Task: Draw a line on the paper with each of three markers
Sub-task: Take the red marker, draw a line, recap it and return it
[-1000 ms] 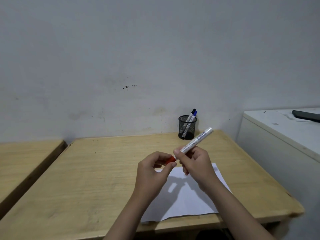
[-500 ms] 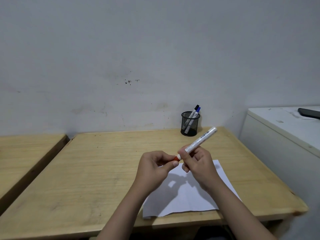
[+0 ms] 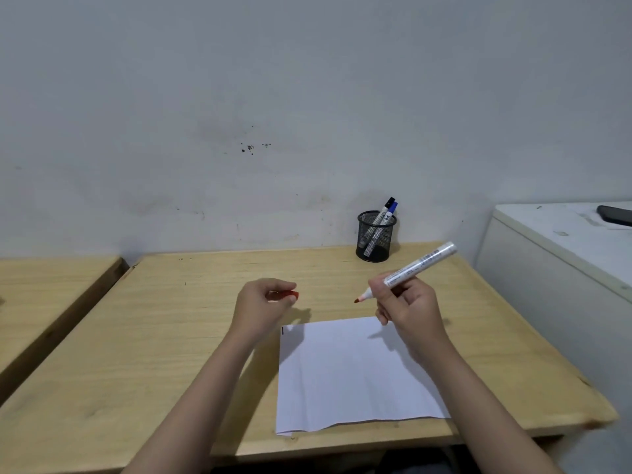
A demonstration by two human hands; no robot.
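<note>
A white sheet of paper [image 3: 349, 374] lies on the wooden desk [image 3: 164, 336], with a short dark mark at its far left corner. My right hand [image 3: 407, 309] grips a white-barrelled red marker [image 3: 415, 266], uncapped, with its red tip pointing left above the paper's far edge. To the left of the paper, my left hand [image 3: 261, 304] pinches the red cap [image 3: 290, 295] above the desk. A black mesh pen cup [image 3: 375, 239] at the back of the desk holds two more markers [image 3: 384, 217], one black-capped and one blue-capped.
A second wooden desk [image 3: 41, 289] stands to the left across a narrow gap. A white cabinet [image 3: 561, 268] on the right carries a dark phone [image 3: 615, 215]. A grey wall rises right behind the desk.
The cap has come off the red marker. My left hand moved left with the cap, my right hand moved right with the marker, and the paper's far edge is now uncovered.
</note>
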